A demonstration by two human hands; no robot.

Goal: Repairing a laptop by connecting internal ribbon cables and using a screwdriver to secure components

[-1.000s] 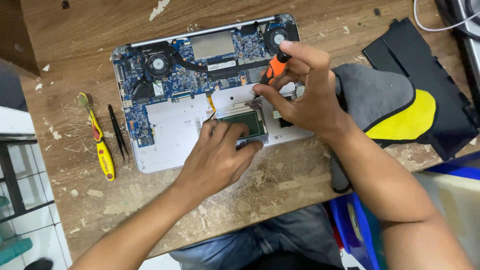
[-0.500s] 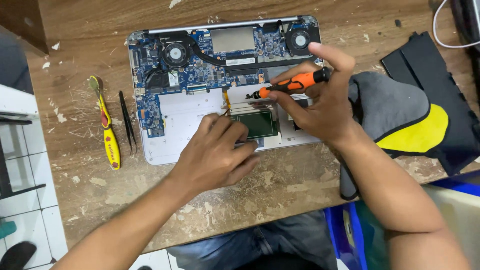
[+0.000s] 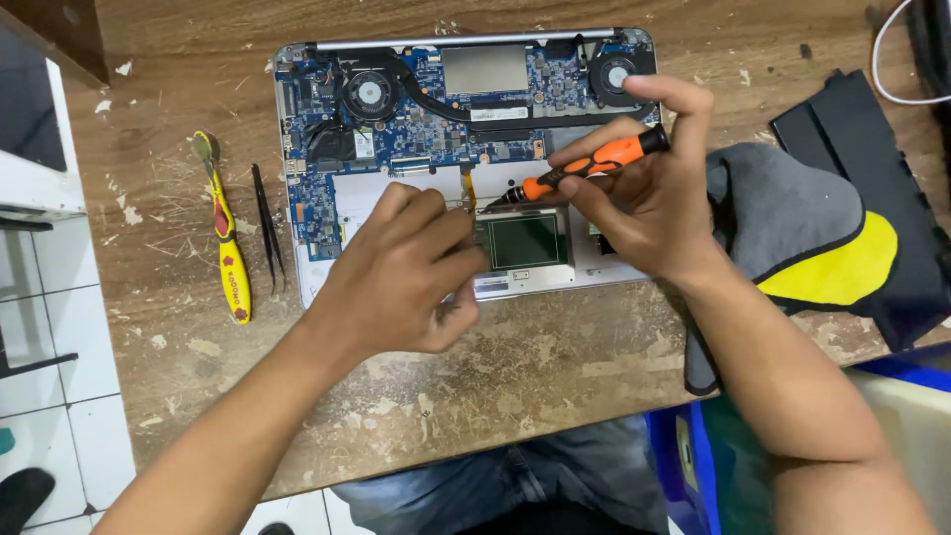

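— Wooden table point(image 3: 555, 367): what do you count?
— One opened laptop point(image 3: 396, 149), upper centre, two fans. Your right hand point(image 3: 654, 198) grips one orange screwdriver point(image 3: 594, 163); your left hand point(image 3: 396, 277), fingers curled, rests on it. Two tools lie left.

Rough, chipped wooden table point(image 3: 555, 367), matt grey-and-yellow cloth point(image 3: 792, 228), glossy orange plastic screwdriver point(image 3: 584, 168).

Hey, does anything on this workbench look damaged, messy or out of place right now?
The worn wooden tabletop is scuffed, flaking and littered with pale chips. The opened silver laptop lies with its circuit board and fans bare. The right hand holds an orange-handled screwdriver.
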